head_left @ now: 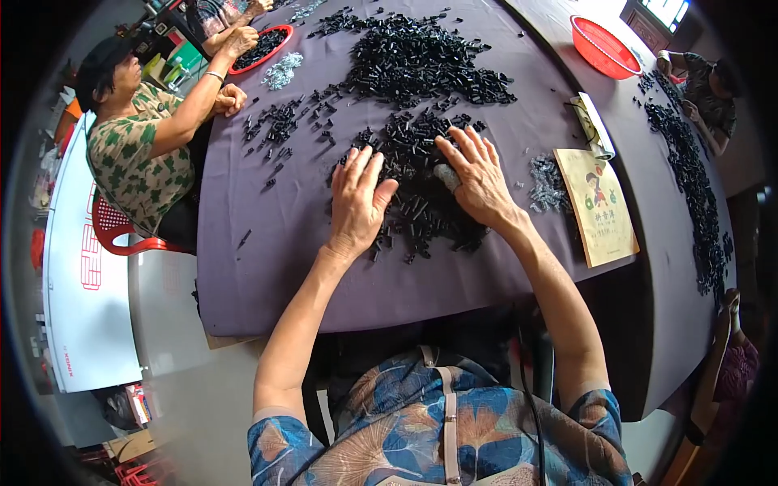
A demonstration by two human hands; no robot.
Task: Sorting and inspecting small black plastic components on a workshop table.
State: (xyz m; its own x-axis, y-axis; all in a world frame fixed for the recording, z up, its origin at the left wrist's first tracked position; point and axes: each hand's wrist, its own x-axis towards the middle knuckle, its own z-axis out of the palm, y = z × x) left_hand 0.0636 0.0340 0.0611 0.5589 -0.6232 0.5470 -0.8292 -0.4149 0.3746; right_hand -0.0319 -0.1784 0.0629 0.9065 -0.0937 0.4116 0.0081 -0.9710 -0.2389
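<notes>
On the near pile of small black parts [421, 190], I see my left hand [358, 198] and right hand [478, 174] lying flat, fingers spread, gripping nothing. That pile sits on a purple tablecloth [275, 267]. Beyond it lies a larger black heap [421, 61]; right of it, a tan booklet [598, 206].

The single head camera is looking steeply down from above the person's chest, close over the table [267, 267], fisheye bending its edges.
</notes>
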